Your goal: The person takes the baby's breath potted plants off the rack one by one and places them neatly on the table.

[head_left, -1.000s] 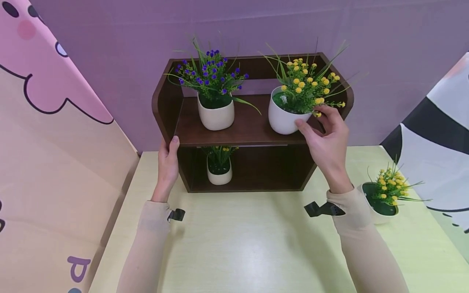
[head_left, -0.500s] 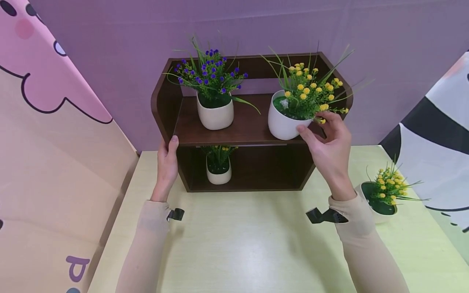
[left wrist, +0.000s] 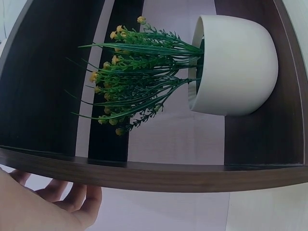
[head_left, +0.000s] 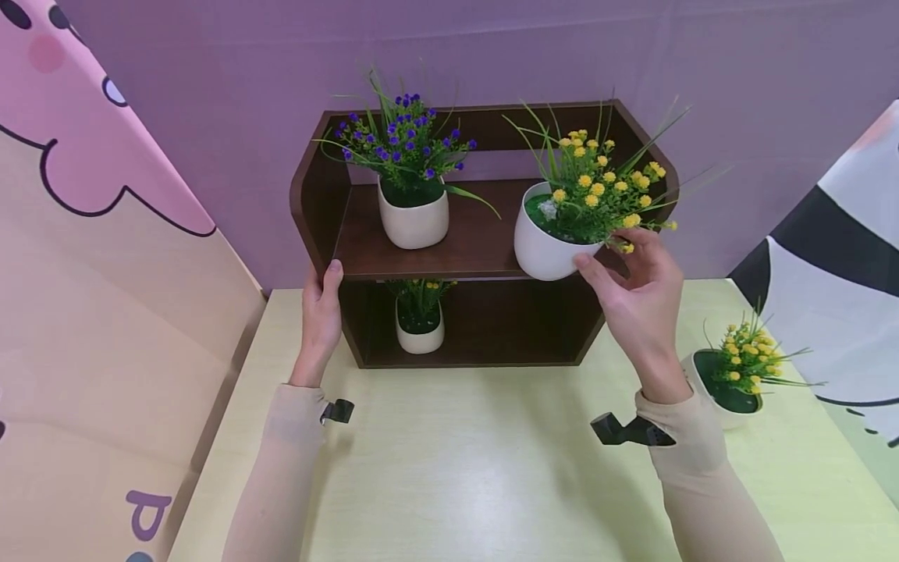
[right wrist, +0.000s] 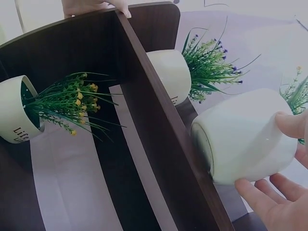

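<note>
In the head view my right hand (head_left: 642, 304) grips a white pot of yellow artificial flowers (head_left: 551, 246) by its right side, thumb in front. The pot leans a little and overhangs the front edge of the dark brown shelf's upper board (head_left: 470, 250). Part of its underside shows in the right wrist view, where the thumb and fingers (right wrist: 262, 195) span the white pot (right wrist: 250, 139). My left hand (head_left: 321, 320) holds the shelf's left side, thumb on the front edge; its fingers (left wrist: 86, 204) lie along the outside of the panel.
A pot with purple flowers (head_left: 414, 222) stands on the upper board's left. Below it, another yellow-flowered pot (head_left: 420, 336) sits in the lower compartment. One more yellow-flowered pot (head_left: 723, 390) is on the pale table (head_left: 463, 460), beside my right forearm. A purple backdrop (head_left: 232, 140) hangs behind the shelf.
My right hand has drawn the yellow-flowered pot forward, from on the upper board to over its front edge, and it now leans more to the right. My left hand has stayed put.
</note>
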A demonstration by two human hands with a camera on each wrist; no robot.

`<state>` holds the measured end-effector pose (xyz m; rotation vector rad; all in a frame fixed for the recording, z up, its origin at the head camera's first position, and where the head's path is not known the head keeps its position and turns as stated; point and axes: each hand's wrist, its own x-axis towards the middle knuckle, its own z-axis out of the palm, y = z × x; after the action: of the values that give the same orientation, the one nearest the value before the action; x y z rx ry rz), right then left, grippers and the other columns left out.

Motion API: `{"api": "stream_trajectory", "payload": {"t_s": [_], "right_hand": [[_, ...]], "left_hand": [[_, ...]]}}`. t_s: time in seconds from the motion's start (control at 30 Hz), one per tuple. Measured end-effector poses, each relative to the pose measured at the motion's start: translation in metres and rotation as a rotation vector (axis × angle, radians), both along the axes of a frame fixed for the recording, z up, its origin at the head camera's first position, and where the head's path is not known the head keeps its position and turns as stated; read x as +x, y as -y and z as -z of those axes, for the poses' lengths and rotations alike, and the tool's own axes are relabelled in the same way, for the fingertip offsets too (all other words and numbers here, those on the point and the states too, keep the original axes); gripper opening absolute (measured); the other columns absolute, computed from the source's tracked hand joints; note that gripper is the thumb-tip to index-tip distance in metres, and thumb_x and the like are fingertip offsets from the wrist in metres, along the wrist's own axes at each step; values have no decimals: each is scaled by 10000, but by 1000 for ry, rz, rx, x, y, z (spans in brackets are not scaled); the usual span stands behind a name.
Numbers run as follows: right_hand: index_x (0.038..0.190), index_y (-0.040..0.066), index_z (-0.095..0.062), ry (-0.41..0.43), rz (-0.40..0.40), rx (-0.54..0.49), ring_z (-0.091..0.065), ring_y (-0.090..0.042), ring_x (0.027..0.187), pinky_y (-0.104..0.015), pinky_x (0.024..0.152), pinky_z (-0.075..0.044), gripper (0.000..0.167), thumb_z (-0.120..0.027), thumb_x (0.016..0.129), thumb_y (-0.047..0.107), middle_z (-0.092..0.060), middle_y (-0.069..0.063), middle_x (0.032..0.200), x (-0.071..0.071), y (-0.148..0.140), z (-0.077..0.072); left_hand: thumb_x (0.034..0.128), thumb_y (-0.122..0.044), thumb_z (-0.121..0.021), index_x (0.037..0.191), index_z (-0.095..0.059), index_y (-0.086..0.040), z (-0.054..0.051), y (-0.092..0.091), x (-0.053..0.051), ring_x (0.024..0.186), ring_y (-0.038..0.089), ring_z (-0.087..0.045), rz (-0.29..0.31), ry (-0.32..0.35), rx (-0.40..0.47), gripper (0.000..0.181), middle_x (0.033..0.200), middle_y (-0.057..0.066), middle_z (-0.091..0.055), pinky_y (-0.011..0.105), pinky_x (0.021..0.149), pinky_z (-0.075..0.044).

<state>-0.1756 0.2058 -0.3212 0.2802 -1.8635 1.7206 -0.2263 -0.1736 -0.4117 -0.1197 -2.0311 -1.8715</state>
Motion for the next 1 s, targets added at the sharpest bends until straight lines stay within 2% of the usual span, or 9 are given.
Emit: {"api": "stream_trajectory", "payload": {"t_s": [0.27, 0.47, 0.7, 0.83, 1.0], "right_hand": [[1291, 84, -723, -42, -22, -56, -699, -169, 1018, -175, 897, -605, 472, -784, 868, -117, -675, -31, 1217, 8, -5, 4], [1268, 25, -717, -53, -64, -103, -662, -205, 1078, -183, 889, -611, 450, -771, 858, -151, -663, -44, 1227, 14, -9, 7], [1270, 31, -717, -66, -90, -124, -645, -212, 1185, -180, 949, -588, 457, -748, 861, -172, -659, -51, 1246, 21, -14, 10], [1257, 0, -710, -87, -114, -143, -636, -212, 1164, -190, 947, -594, 455, -736, 849, -198, -658, -54, 1217, 24, -14, 12], [1261, 16, -717, -81, -117, -144, -621, -205, 1154, -192, 917, -605, 476, -730, 842, -208, -665, -35, 1210, 29, -13, 13]], "left_hand": [[1137, -298, -419, 1623, -360, -63, -1, -1, 1, 1573, 273, -357, -3, 9, -2, 543, 1656, 149, -426, 478, 1336, -241], [1133, -304, -420, 1622, -356, -61, -1, -1, 1, 1569, 277, -356, -5, 17, 8, 550, 1652, 147, -422, 477, 1337, -239], [1136, -314, -416, 1629, -346, -66, -1, -2, 2, 1575, 276, -347, -4, 24, 7, 556, 1662, 141, -409, 483, 1339, -233], [1134, -315, -421, 1626, -356, -64, -1, -1, 2, 1577, 274, -350, -11, 27, 6, 556, 1663, 141, -414, 475, 1339, -236], [1133, -306, -422, 1622, -360, -52, -1, -1, 1, 1578, 281, -351, -16, 28, -1, 555, 1662, 154, -415, 473, 1339, -236]]}}
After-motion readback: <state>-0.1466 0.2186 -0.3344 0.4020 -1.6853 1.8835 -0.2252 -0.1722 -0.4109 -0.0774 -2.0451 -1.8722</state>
